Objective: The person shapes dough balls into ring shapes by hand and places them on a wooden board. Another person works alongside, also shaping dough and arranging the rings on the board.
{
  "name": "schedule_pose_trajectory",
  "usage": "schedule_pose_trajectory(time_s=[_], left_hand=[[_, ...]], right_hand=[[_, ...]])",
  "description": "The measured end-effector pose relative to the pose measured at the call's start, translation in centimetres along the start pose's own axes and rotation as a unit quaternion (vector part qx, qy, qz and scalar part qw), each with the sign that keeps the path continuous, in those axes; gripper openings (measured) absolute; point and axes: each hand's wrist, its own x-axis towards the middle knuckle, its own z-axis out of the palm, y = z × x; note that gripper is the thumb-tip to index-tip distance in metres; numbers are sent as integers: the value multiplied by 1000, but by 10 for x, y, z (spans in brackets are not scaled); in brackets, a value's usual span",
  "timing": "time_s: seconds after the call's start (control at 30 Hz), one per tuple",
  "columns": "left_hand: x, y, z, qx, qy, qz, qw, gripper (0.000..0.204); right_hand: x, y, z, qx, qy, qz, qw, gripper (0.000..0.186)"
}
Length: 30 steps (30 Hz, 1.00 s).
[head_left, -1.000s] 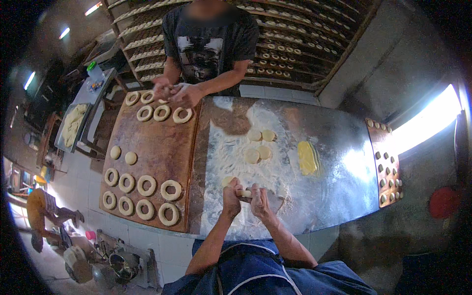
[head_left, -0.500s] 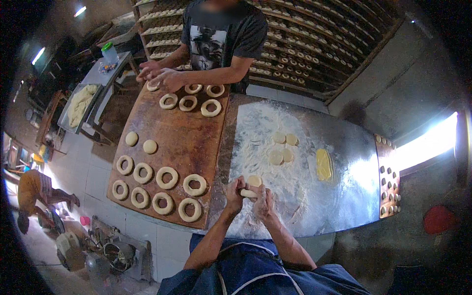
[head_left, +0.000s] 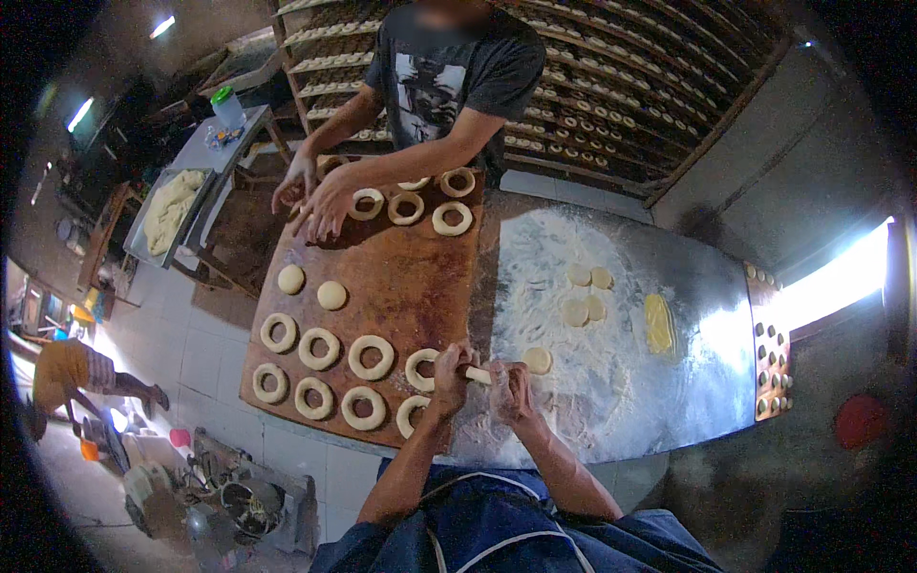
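A short pale dough roll (head_left: 477,373) spans the gap between my left hand (head_left: 451,380) and my right hand (head_left: 513,390), both closed on it. My floury fingers are over the seam between the wooden board (head_left: 377,267) and the flour-dusted metal table (head_left: 707,392). Just beyond my right hand lies a flat dough disc (head_left: 538,360). Dough rings (head_left: 370,358) sit in rows on the board to my left, with two dough balls (head_left: 331,294) behind them. Farther back on the flour are several overlapping discs (head_left: 576,311) and a yellow slab of fat (head_left: 659,323).
Across the table a co-worker (head_left: 449,86) reaches both hands (head_left: 330,205) over more rings. Behind stands a rack (head_left: 611,105) of shaped dough. A dough tray (head_left: 172,215) is at left, a small board of pieces (head_left: 769,363) at right. Another person (head_left: 72,372) bends at lower left.
My view has shifted, so the board appears further right and my hands nearer its edge. The dough between my hands looks longer. The co-worker's hands have come down and spread over the board.
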Motion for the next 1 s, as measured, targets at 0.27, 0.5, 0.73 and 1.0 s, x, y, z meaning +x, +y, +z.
schedule_pose_trajectory(time_s=[0.27,0.5,0.73,1.0], left_hand=[[46,83,-34,241,44,73,967,28],[87,92,-59,720,153,221,640,33],[58,90,-46,684,68,224,691,44],[-8,47,36,490,-11,266,830,29]], right_hand=[[105,-52,-4,126,-160,70,977,42],[77,-16,-18,-177,-39,198,963,79],[3,49,-88,-279,-6,223,934,41],[7,58,-90,-81,-31,290,953,26]])
